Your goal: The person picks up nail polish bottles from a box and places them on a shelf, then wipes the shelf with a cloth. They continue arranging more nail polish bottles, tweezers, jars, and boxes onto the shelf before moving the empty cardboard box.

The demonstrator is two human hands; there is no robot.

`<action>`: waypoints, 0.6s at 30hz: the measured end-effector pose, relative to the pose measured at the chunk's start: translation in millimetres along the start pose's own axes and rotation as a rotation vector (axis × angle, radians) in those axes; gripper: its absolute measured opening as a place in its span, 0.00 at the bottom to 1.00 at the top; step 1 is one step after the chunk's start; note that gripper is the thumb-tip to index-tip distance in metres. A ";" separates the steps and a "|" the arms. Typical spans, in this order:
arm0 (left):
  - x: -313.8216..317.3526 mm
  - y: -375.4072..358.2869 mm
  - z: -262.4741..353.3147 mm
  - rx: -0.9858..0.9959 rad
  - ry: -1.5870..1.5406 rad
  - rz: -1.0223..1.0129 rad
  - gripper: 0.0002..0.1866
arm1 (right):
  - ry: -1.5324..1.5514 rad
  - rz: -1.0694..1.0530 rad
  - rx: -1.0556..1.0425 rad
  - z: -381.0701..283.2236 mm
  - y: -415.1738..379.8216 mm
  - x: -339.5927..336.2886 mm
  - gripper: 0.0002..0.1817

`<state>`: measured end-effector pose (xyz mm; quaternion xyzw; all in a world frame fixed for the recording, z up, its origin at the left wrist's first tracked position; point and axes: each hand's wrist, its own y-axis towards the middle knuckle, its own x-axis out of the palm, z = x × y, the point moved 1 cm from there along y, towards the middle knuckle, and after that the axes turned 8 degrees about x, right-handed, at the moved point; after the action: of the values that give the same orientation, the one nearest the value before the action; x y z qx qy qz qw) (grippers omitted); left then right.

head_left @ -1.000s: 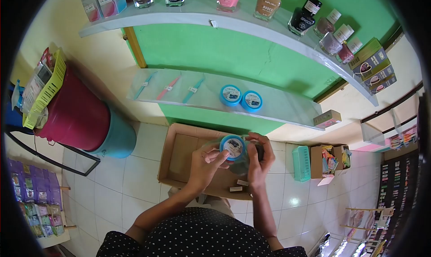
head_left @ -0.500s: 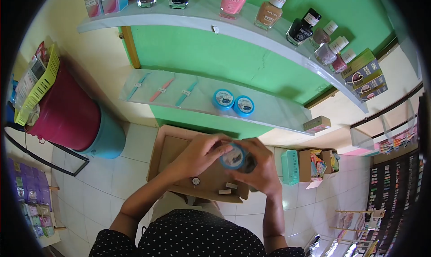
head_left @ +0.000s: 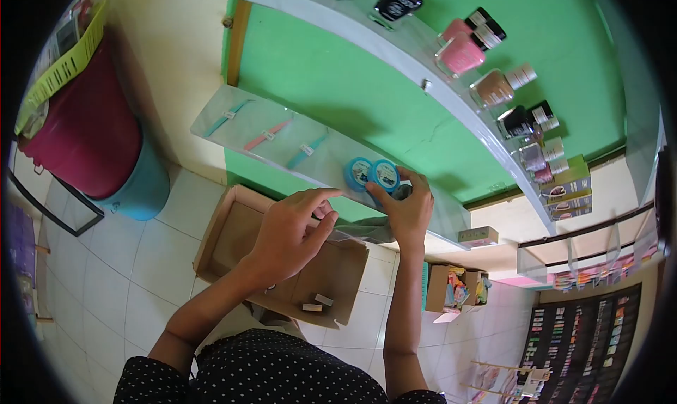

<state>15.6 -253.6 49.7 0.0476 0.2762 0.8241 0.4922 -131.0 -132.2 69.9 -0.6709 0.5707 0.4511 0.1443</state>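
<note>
Right hand (head_left: pixel 407 210) grips blue jar (head_left: pixel 385 174) beside shelf jar (head_left: pixel 358 173); left hand (head_left: pixel 293 231) pinches plastic wrap (head_left: pixel 367 229). Nudge risks toppling neighbour.

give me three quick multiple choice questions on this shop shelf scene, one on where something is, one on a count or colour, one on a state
1. Where is the cardboard box?
A. on the floor under the lower shelf
B. on the top shelf
C. inside the red bucket

2. How many blue jars show at the lower shelf?
A. one
B. two
C. four

3. What is the right hand doing?
A. hanging free
B. gripping a blue jar
C. pressing the wall

Answers:
1 A, it sits on the tiles.
2 B, two lids side by side.
3 B, its fingers wrap the right-hand jar.
</note>
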 end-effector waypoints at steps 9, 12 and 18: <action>-3.0 -7.6 -6.7 -0.026 0.033 -0.036 0.14 | -0.057 0.073 -0.149 4.6 -2.1 0.2 0.32; -0.6 -11.6 -5.0 -0.005 0.050 -0.040 0.15 | 0.267 0.090 0.043 0.1 -15.4 -19.6 0.31; 57.9 -40.8 1.0 0.073 -0.013 -0.253 0.15 | 1.054 0.032 0.391 -14.4 -78.1 -34.0 0.19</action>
<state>18.4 -190.0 18.8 0.0356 0.3067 0.7445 0.5919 -52.8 -96.9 78.9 -0.7576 0.6487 -0.0572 -0.0455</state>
